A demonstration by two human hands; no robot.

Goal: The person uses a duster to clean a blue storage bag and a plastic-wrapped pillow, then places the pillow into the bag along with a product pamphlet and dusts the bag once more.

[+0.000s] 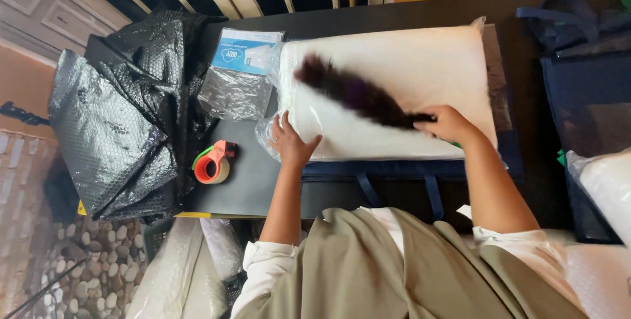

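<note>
At frame centre, the left hand [290,140] lies open and flat on the plastic-wrapped white pillow [407,69]. The right hand [448,125] grips 1 dark feathery brush [358,94], blurred across the pillow; its handle is hidden in the fist. A tape dispenser [214,162] sits lower left.

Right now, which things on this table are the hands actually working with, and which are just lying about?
In use:
- white pillow in clear plastic, left hand pressing its corner
- dark feather duster, gripped by right hand

Lying about:
- tape dispenser
- black bubble wrap
- empty clear bag with blue card
- navy bags
</note>
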